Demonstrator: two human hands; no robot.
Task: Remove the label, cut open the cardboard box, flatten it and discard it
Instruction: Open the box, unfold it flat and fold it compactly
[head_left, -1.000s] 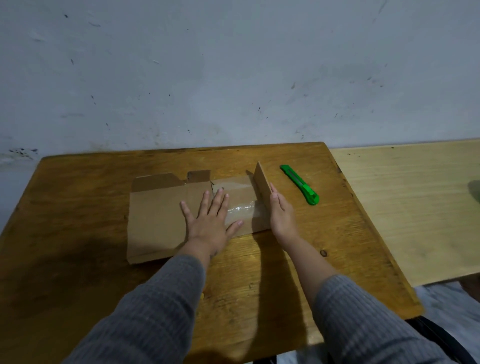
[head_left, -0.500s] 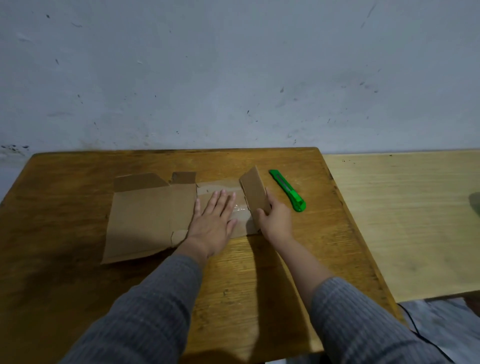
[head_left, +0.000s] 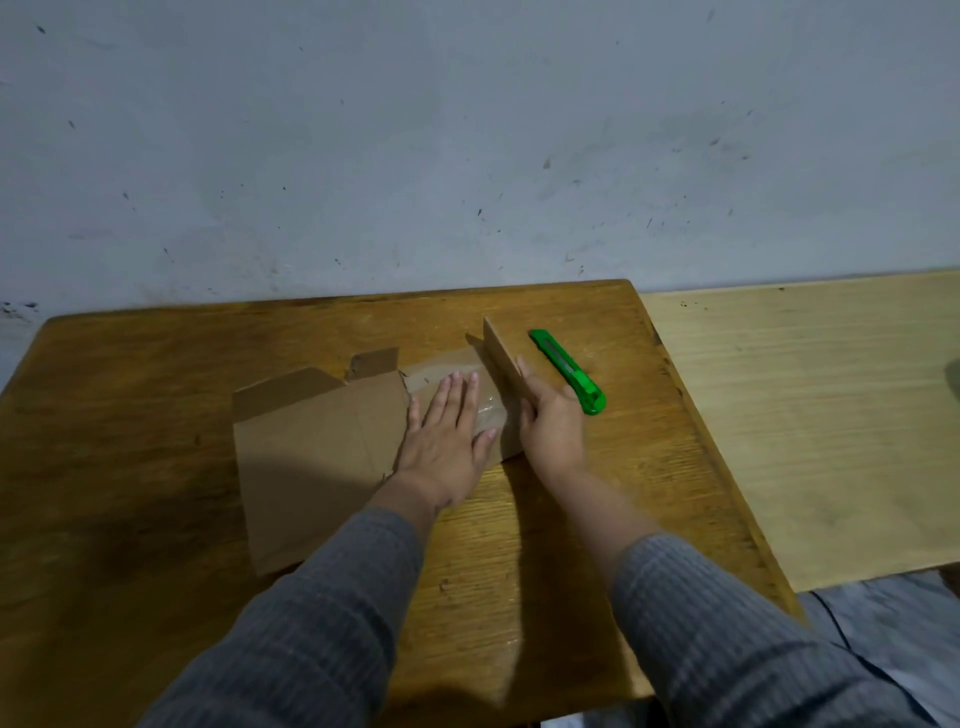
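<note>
The box (head_left: 317, 457), brown corrugated cardboard opened out nearly flat, lies on the surface (head_left: 130, 415) at its middle, toward the far edge, with ragged flaps along its far side and a glossy strip of clear tape (head_left: 488, 413) across its right part. The left hand (head_left: 447, 436) lies palm down on the box, fingers straight and together, thumb spread to the right, pressing the cardboard flat. Just right of it the box's end flap (head_left: 501, 358) stands upright on edge. The right hand (head_left: 550, 421) grips that flap from the right side, thumb over its near end. Both forearms wear grey ribbed sleeves (head_left: 322, 623). A green plastic knife (head_left: 569, 371), long and slim, lies near the surface's far right corner, beside the right hand. A paler wooden board (head_left: 805, 415) adjoins the right edge.
</note>
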